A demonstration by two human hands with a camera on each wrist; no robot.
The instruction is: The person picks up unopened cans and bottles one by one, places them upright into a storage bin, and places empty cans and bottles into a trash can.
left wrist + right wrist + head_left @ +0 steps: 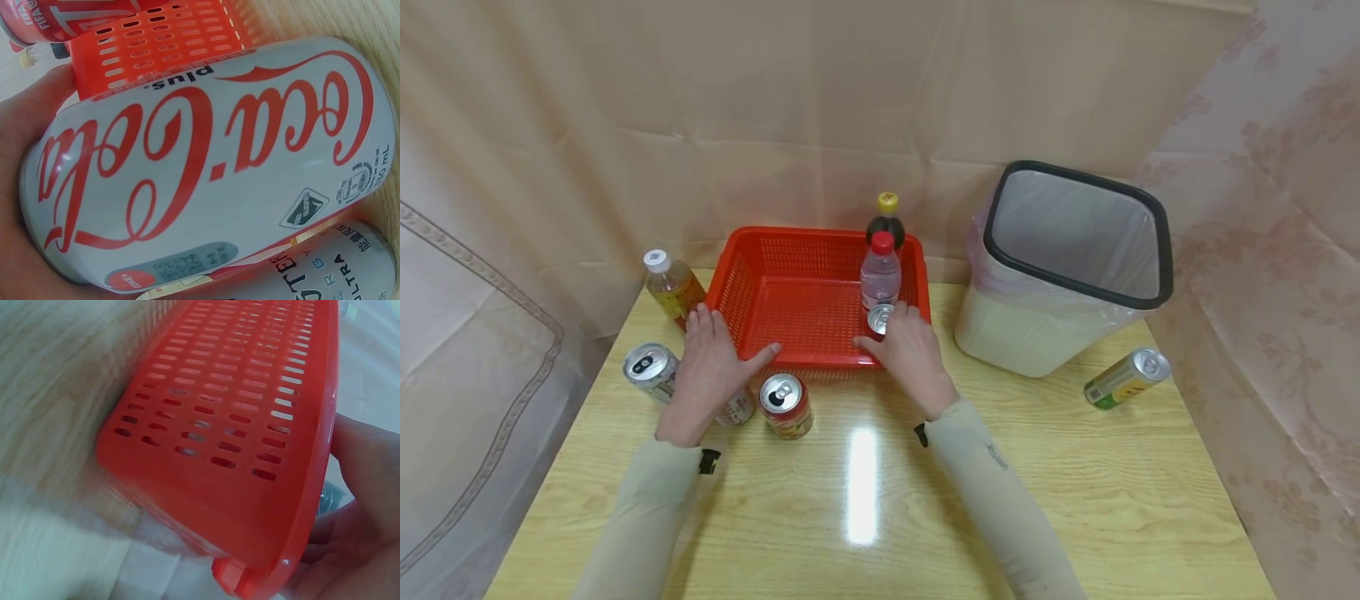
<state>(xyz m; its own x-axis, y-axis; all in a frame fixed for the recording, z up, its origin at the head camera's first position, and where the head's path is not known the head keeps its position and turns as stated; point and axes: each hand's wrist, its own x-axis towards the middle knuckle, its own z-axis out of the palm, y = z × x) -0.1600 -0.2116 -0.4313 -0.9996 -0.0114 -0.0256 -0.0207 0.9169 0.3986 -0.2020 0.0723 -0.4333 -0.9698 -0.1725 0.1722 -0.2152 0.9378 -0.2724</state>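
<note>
My right hand [913,354] reaches over the front right corner of the red plastic basket [820,362], thumb and fingers around a silver-topped can [878,317] inside it. That can's body is mostly hidden. Just behind it stand a red-capped clear bottle [881,275] and a yellow-capped dark bottle [886,223]. At the basket's front left corner my left hand [707,371] has its fingers extended and thumb spread. A white Coca-Cola can [212,162] stands close under the left wrist, partly covered in the head view.
Left of the basket are a white-capped bottle of yellow drink [674,287] and a grey energy drink can [651,367]. A red can [786,408] stands in front. On the right are a lined, black-rimmed bin [1022,333] and a green-yellow can [1126,379].
</note>
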